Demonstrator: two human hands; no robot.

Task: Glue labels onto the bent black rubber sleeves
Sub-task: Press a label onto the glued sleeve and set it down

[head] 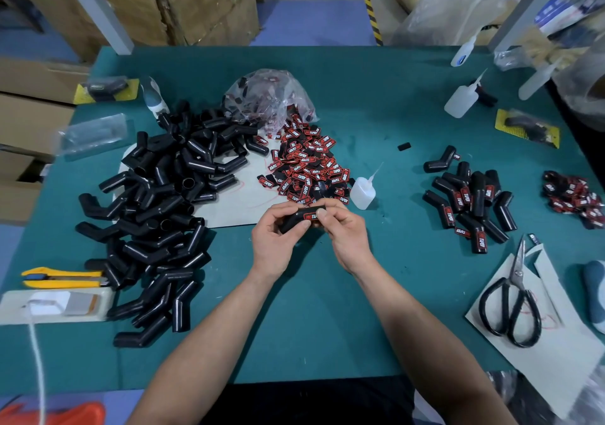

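the left hand [274,241] gripped the lower end of a bent black rubber sleeve [296,220], fingers curled round it, just above the green table [327,310]. the right hand [343,228] pinched the sleeve's other end, its thumb pressed on a red label [311,216] lying on the sleeve's upper face. both hands met at the middle of the table, forearms bare.

just beyond the hands stood a small clear glue bottle [362,192] with a thin nozzle, touching the edge of a loose heap of red-and-black labels [307,165] that spilled from a clear plastic bag [271,97]. to the left lay a big pile of unlabelled sleeves [157,211], partly on a pale sheet [239,195]. to the right, well apart, lay a smaller group of labelled sleeves [471,202], and past it another small heap of labels [573,198].

black-handled scissors [510,303] rested on paper at the near right. a yellow utility knife [62,277] lay at the near left. two more squeeze bottles [461,97] stood at the far right.
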